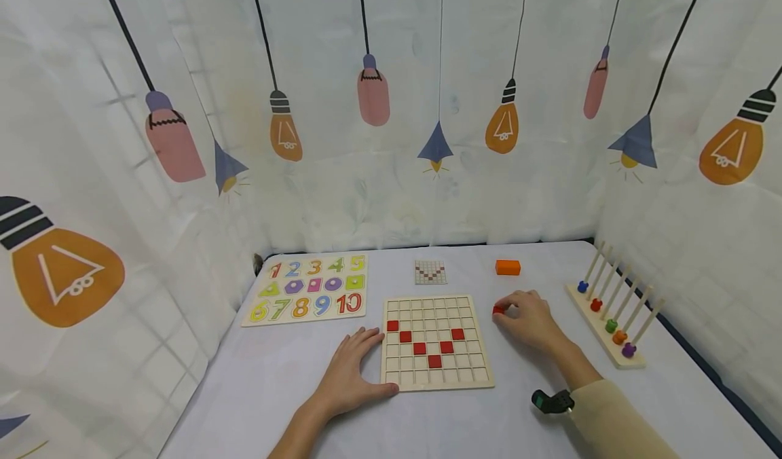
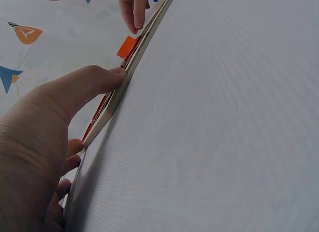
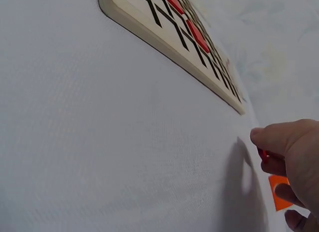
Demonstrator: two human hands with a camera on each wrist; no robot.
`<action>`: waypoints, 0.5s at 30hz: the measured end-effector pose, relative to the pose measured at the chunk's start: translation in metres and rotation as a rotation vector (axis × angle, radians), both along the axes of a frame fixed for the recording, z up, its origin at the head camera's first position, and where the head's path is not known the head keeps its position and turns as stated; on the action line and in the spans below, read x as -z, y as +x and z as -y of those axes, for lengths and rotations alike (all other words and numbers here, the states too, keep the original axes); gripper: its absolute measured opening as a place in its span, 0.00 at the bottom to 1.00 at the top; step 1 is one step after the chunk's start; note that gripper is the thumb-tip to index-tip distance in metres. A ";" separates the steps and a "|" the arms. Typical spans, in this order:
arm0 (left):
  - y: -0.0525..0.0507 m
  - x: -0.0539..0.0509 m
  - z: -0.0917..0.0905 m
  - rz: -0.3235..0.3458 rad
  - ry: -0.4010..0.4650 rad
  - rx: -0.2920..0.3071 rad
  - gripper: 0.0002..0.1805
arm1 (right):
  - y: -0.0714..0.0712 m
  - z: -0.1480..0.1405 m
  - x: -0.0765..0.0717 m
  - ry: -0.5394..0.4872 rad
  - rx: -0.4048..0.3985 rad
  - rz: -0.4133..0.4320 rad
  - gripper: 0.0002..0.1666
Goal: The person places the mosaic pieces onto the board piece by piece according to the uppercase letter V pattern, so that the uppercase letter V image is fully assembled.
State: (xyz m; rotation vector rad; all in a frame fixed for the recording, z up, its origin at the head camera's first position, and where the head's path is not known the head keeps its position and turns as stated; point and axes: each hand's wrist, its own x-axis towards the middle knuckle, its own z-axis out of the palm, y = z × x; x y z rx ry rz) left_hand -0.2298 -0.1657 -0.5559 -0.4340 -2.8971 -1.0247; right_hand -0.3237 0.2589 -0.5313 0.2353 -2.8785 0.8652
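A wooden grid board [image 1: 437,379] lies on the white table, with several red square tiles [image 1: 434,361] set in its cells in a lopsided V. My left hand [image 1: 353,377] rests at the board's lower left corner. Its thumb [image 2: 112,78] touches the front edge, while the extended fingers reach the left side. To the right of the board, my right hand [image 1: 527,318] pinches a red tile [image 1: 498,309] between thumb and fingertips, apart from the board. The right wrist view shows only a sliver of that tile [image 3: 264,155]; the fingers hide the rest.
Behind the board lies a small pattern card [image 1: 430,273] showing a similar red V. An orange block [image 1: 508,267] sits at the back right. A number-and-shape puzzle board [image 1: 305,288] lies left; a peg rack [image 1: 635,360] with colored beads stands right. Printed curtains enclose the table.
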 end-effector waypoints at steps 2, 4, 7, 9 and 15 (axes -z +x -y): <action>0.000 0.000 0.000 -0.004 -0.001 0.000 0.61 | 0.000 0.004 0.000 0.002 -0.017 -0.005 0.14; 0.000 0.001 0.000 -0.008 -0.002 0.000 0.61 | 0.001 0.007 0.000 -0.005 -0.036 -0.001 0.14; 0.000 0.001 0.000 -0.010 -0.003 -0.002 0.61 | 0.002 0.013 -0.001 -0.007 -0.053 0.003 0.14; 0.000 0.001 0.000 -0.010 -0.004 -0.002 0.61 | 0.003 0.017 -0.002 -0.009 -0.064 0.002 0.14; 0.000 -0.001 -0.001 -0.022 -0.011 0.004 0.61 | 0.004 0.030 -0.004 -0.035 -0.117 0.010 0.13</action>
